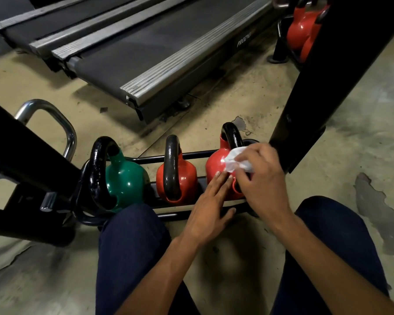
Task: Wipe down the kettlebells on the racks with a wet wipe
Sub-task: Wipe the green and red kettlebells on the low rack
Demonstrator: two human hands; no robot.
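Observation:
Three kettlebells with black handles sit in a low black rack (150,158): a green one (123,178) at the left, a red one (187,176) in the middle and another red one (215,164) at the right. My right hand (259,173) holds a crumpled white wet wipe (236,161) against the top of the right red kettlebell, just below its handle. My left hand (210,201) lies with straight fingers on the front of that same kettlebell. Its thumb reaches toward the rack's front bar.
A black upright post (316,87) rises just right of my hands. More red kettlebells (301,30) sit on a rack at the far right. Treadmill decks (146,48) lie beyond the rack. A chrome handle (55,119) and black frame stand at the left. My knees flank my arms.

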